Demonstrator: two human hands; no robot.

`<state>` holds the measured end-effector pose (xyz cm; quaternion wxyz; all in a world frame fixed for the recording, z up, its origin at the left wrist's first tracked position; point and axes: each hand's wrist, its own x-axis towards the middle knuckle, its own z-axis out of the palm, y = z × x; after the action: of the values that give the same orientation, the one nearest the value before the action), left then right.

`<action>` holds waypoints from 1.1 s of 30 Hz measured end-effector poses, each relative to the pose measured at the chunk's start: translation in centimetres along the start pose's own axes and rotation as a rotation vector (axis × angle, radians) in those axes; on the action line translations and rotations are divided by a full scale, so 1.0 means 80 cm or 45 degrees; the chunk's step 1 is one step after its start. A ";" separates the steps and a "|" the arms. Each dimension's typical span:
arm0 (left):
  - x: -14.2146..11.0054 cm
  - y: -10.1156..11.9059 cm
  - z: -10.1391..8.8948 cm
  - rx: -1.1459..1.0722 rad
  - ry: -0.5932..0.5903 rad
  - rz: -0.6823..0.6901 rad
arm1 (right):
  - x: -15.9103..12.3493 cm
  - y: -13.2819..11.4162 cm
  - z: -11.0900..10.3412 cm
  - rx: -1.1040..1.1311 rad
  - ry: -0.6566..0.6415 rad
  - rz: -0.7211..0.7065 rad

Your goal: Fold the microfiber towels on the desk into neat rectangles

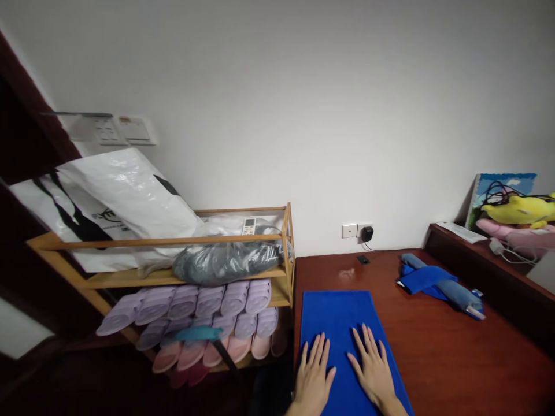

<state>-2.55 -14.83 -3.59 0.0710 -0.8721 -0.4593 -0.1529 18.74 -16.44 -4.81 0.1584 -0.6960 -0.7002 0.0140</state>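
Observation:
A blue towel (pixel 338 315) lies spread flat on the reddish-brown wooden table (pixel 451 358), its near end running out of view at the bottom. On its left side rests my left hand (pixel 314 372), palm down with fingers stretched out. My right hand (pixel 373 367) lies palm down on the towel's right side, fingers spread. Neither hand holds anything. Farther back on the right, rolled-up cloths (pixel 442 283) in grey-blue and bright blue lie crossed over one another.
Left of the table stands a wooden shoe rack (pixel 286 248) with several lilac slippers (pixel 234 297) and pink slippers. A white bag (pixel 125 196) sits on top. A black plug (pixel 366 233) is in the wall socket. A yellow plush toy (pixel 520 210) lies on the raised ledge at right.

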 end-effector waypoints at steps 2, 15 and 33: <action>-0.012 0.008 0.002 -0.017 -0.025 0.002 | -0.015 -0.007 -0.009 0.008 0.001 -0.017; -0.008 -0.002 0.014 -0.176 -0.193 -0.236 | -0.011 -0.014 -0.018 0.097 -0.109 -0.049; 0.058 -0.051 0.035 -0.219 -0.323 -0.329 | 0.085 -0.011 0.040 -0.069 -0.092 0.158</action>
<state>-2.83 -8.15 -4.78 -0.0823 -0.8210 -0.5579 -0.0884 17.28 -9.17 -6.31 0.1130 -0.7411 -0.6611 0.0299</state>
